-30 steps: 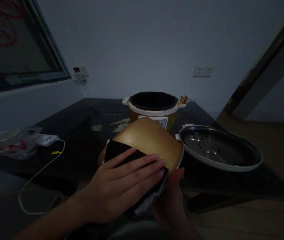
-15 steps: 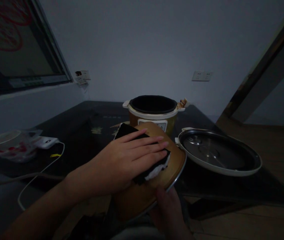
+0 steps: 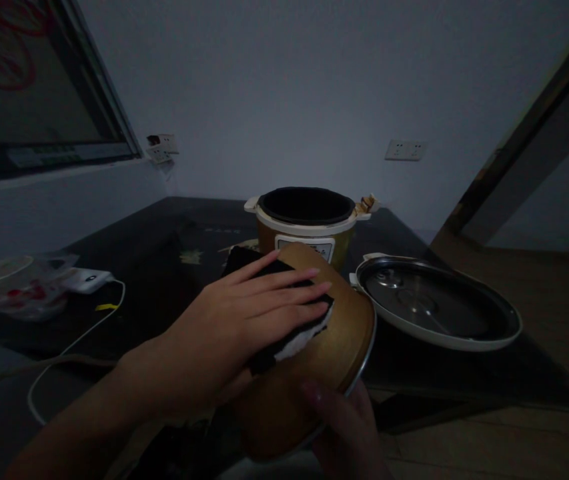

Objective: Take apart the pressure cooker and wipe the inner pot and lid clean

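My left hand [image 3: 234, 320] lies with fingers stretched flat on a black and white cloth [image 3: 289, 337], pressing it against the rounded outside of a golden inner pot [image 3: 334, 340]. The pot is held tipped in front of me, its rim to the right. Low in the view, my right hand [image 3: 349, 433] grips the pot's lower edge from below. Behind it on the dark table [image 3: 164, 267] stands the cooker body [image 3: 307, 220], its top uncovered and dark inside.
The cooker's lid [image 3: 437, 307] lies upside down on the table at the right. At the left are a white charger [image 3: 87, 280] with its cable and a plastic bag with a bowl [image 3: 11, 287]. Wall sockets [image 3: 404, 149] sit behind; wooden floor lies to the right.
My left hand slid the cloth up from the pot's near side to its upper part, then slightly back left. The pot tipped so more of its golden wall faces me.
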`<state>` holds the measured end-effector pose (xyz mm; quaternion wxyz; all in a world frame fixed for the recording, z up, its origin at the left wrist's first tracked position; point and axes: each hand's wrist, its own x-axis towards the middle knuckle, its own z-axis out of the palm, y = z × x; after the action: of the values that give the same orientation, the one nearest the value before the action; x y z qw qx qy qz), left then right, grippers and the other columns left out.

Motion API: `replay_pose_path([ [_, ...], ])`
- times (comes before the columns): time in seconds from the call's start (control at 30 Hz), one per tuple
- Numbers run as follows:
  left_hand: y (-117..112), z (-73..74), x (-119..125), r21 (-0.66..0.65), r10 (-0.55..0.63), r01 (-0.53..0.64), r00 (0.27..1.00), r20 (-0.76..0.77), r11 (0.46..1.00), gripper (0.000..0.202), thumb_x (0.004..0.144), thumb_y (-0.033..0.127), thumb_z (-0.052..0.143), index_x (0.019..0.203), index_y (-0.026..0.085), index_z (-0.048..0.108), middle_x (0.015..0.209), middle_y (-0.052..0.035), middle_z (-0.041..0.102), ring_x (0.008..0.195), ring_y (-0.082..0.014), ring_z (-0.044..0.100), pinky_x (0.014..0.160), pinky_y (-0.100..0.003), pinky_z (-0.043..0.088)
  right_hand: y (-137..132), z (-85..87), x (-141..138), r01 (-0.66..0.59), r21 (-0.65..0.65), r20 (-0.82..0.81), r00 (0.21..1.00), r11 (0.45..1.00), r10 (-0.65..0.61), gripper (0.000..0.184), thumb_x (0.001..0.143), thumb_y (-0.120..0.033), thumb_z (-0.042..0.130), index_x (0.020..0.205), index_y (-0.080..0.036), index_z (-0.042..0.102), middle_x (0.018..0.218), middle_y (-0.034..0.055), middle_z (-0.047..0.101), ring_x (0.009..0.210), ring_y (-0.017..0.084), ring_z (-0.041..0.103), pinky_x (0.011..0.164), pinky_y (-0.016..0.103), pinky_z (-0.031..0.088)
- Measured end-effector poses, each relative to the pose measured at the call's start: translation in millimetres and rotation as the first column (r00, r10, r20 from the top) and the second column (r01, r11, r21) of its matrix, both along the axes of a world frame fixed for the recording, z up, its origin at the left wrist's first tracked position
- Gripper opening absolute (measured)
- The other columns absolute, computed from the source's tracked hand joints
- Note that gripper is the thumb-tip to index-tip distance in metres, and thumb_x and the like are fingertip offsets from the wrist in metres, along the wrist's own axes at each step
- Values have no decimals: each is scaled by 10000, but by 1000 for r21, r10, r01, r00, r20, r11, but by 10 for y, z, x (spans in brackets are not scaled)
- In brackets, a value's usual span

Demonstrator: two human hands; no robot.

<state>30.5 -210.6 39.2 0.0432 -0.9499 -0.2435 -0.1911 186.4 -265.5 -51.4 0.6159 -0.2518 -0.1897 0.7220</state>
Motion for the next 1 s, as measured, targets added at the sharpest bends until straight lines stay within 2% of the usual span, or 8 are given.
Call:
replay_pose_path([
  [0.17, -141, -69, 23, 4, 4, -4, 999, -42, 1000, 521, 860, 109, 417, 1374, 193, 434, 1475, -41, 476, 1427, -153, 321, 1215, -430, 134, 70, -24, 51, -60, 11, 152, 987, 998, 58, 438, 547, -266, 871, 948, -238, 698, 802, 23, 748, 803, 252, 719, 743, 363, 575],
  [0.33, -217, -120, 111, -27, -106, 104, 988, -112, 994, 536, 866, 100, 404, 1398, 154, 414, 1494, -49, 443, 1442, -157, 283, 1217, -404, 117, 173, -170, 75, -87, 127, 247, 967, 988, 53, 386, 551, -257, 866, 891, -275, 684, 897, 2, 749, 948, 238, 704, 834, 340, 553],
  [0.5, -197, -123, 178, -20, -120, 119, 986, -117, 993, 576, 859, 223, 461, 1414, 91, 384, 1522, -100, 390, 1445, -184, 283, 1215, -403, 135, 234, -215, 128, -73, 197, 366, 931, 978, -4, 363, 569, -225, 842, 893, -265, 682, 952, 17, 738, 1026, 238, 677, 896, 340, 532],
  [0.63, -93, -109, 261, 65, -96, 105, 988, -124, 992, 509, 905, 184, 410, 1403, 84, 406, 1497, -109, 430, 1424, -182, 331, 1209, -409, 153, 208, -220, 83, -94, 203, 337, 941, 975, 20, 407, 553, -237, 850, 925, -247, 685, 991, 35, 737, 1027, 235, 670, 879, 330, 532],
  [0.7, -13, -70, 321, 101, -84, 100, 986, -145, 990, 469, 930, 174, 377, 1383, 73, 440, 1469, -121, 469, 1398, -201, 380, 1198, -422, 186, 188, -239, 62, -108, 181, 352, 935, 977, 39, 428, 533, -235, 859, 926, -236, 691, 977, 33, 743, 1011, 236, 672, 868, 324, 531],
  [0.8, 114, 52, 408, 93, -58, 78, 979, -198, 993, 450, 929, 158, 396, 1360, 54, 477, 1448, -144, 492, 1374, -239, 416, 1168, -437, 257, 163, -240, 65, -200, 167, 365, 922, 965, 128, 540, 549, -290, 862, 1051, -228, 672, 1045, 53, 738, 1013, 253, 673, 854, 342, 537],
  [0.9, 233, 224, 466, -4, -65, 65, 968, -242, 998, 477, 879, 114, 475, 1355, 106, 504, 1445, -113, 507, 1361, -237, 429, 1137, -407, 310, 142, -191, 92, -292, 194, 353, 912, 936, 212, 562, 613, -358, 840, 1122, -232, 639, 1132, 73, 716, 1051, 260, 667, 869, 354, 537],
  [1.0, 381, 377, 489, -136, -46, 15, 972, -232, 991, 422, 873, 137, 532, 1285, 208, 591, 1384, -63, 557, 1245, -217, 531, 1020, -329, 414, 103, -130, 115, -346, 186, 313, 908, 920, 278, 579, 626, -377, 835, 1150, -244, 630, 1173, 74, 702, 1067, 261, 667, 870, 354, 543],
])
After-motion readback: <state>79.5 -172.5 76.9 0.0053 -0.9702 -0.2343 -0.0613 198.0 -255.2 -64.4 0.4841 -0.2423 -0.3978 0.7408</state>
